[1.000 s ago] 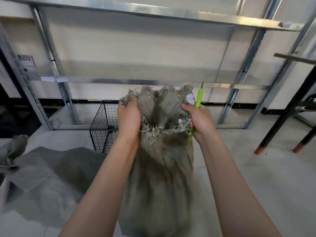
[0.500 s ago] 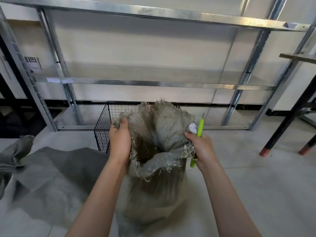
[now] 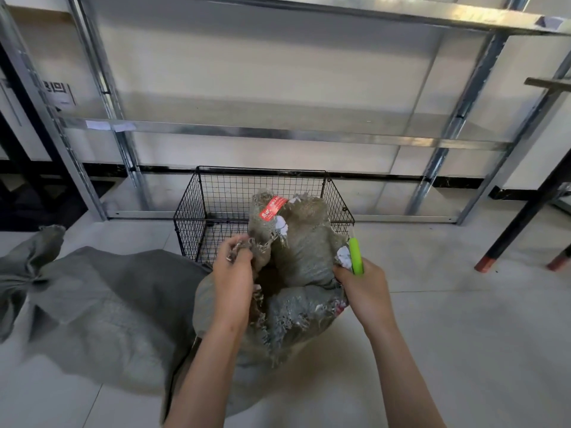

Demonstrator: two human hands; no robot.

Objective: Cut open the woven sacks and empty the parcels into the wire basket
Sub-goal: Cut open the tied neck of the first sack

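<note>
Gripping the frayed mouth of the woven sack (image 3: 306, 261), both bare hands work low over the floor (image 3: 463, 335), just in front of the wire basket (image 3: 191, 217). The left grip (image 3: 233, 273) is clenched on a bunch of ragged edge at the sack's left side. The right grip (image 3: 361, 288) is curled round the opposite edge and round a lime-green cutter (image 3: 356, 256), which sticks up out of the fist toward the basket. Between the hands the mouth gapes, dark inside. The far flap of the sack stands up before the basket's front wall; whether it touches the wire I cannot tell. A red label (image 3: 272, 208) with white print sits near the top of that flap, and a white scrap (image 3: 281, 225) clings just below it. The sack's body slumps on the floor under the forearms. A second grey sack (image 3: 102, 304) lies flat to the left, its tied neck pointing away from the basket. Behind the basket stands a metal shelf rack (image 3: 278, 134), and dark table legs (image 3: 519, 223) stand at the right.
</note>
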